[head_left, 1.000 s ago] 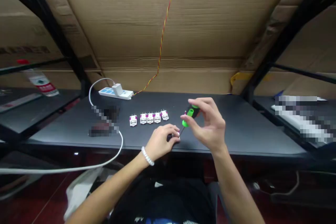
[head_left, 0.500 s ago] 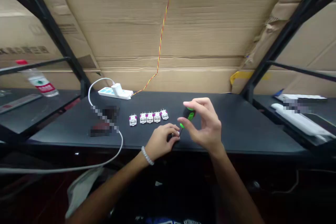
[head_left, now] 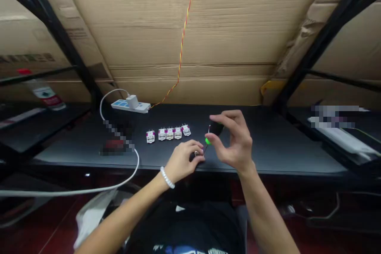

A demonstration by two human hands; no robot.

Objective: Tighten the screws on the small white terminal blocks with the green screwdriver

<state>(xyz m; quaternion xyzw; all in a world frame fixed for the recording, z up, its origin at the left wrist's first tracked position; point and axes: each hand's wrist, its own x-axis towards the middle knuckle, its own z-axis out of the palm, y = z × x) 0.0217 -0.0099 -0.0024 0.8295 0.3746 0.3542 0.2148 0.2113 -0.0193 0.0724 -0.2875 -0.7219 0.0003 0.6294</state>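
Note:
My right hand (head_left: 233, 143) pinches the black and green handle of a small screwdriver (head_left: 212, 133), its tip pointing down-left toward my left hand. My left hand (head_left: 183, 160) rests on the black table (head_left: 282, 147) near its front edge, fingers closed on a small part (head_left: 199, 153) that is mostly hidden. A row of several small white and pink parts (head_left: 169, 133) lies on the table just behind my left hand.
A white power strip (head_left: 131, 105) with a plugged charger sits at the back left; its white cable (head_left: 131, 174) loops over the front edge. A red-yellow wire (head_left: 184, 35) hangs down the cardboard wall. Black shelf frames stand on both sides. A bottle (head_left: 44, 93) lies on the left shelf.
My right hand has turned the screwdriver handle between its fingers, so less green shows. My left hand has stayed in place on the small part.

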